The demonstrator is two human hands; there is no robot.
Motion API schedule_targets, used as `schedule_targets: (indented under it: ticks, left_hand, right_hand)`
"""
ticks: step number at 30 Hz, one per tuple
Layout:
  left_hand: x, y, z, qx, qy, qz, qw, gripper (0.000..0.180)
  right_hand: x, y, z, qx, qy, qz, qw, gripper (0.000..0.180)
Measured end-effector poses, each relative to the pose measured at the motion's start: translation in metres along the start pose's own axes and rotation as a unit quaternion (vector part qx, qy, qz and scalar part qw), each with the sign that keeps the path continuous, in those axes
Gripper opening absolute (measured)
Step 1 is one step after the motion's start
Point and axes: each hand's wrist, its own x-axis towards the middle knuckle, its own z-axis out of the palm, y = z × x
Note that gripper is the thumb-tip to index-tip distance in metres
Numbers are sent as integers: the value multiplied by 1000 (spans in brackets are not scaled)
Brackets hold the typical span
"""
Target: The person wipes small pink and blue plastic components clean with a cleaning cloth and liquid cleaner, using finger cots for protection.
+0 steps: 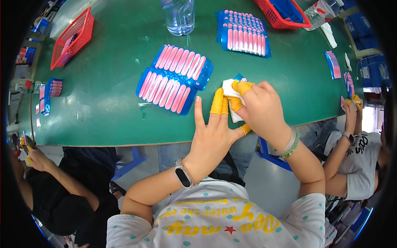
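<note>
My right hand point(264, 105), with yellow finger cots on its thumb and fingertips, is closed around a folded white cloth point(228, 87) at the table's near edge. A small corner of a blue sheet with pink on it point(240, 77) peeks out just beyond the cloth; the rest is hidden. My left hand point(213, 134) lies with its fingers stretched apart, some in yellow cots, and two fingertips rest against the cloth's left side. To the left of it, two blue sheets bearing rows of long pink pieces point(168, 91) lie overlapping on the green table point(103, 111).
Farther off is a stack of similar blue sheets point(246, 39). A clear bottle point(178, 18) stands at the far middle. Red baskets sit far left point(73, 39) and far right point(285, 20), with another bottle point(324, 14) beside the latter. Co-workers' hands point(39, 159) work at both sides.
</note>
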Motion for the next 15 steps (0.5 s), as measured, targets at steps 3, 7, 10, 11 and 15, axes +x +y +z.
schedule_targets:
  ticks: [3, 7, 10, 11, 15]
  left_hand:
    - [0, -1, -5, -1, -3, -3, 1000, 42]
    - [0, -4, -8, 1, -6, 15, 1000, 48]
    - [-2, -2, -7, -21, -17, 9, 1000, 50]
    - [-2, -2, -7, -19, -17, 6, 1000, 50]
    - [-2, -2, -8, 1, -20, 12, 1000, 42]
  right_hand:
    - [14, 27, -4, 1, -2, 37, 999, 31]
    - [20, 31, -8, -35, -25, 90, 995, 30]
    - [-4, 11, -2, -31, -16, -26, 999, 31]
    - [-1, 12, -2, -29, -17, -29, 999, 31]
    - [10, 33, -12, -47, -19, 71, 996, 30]
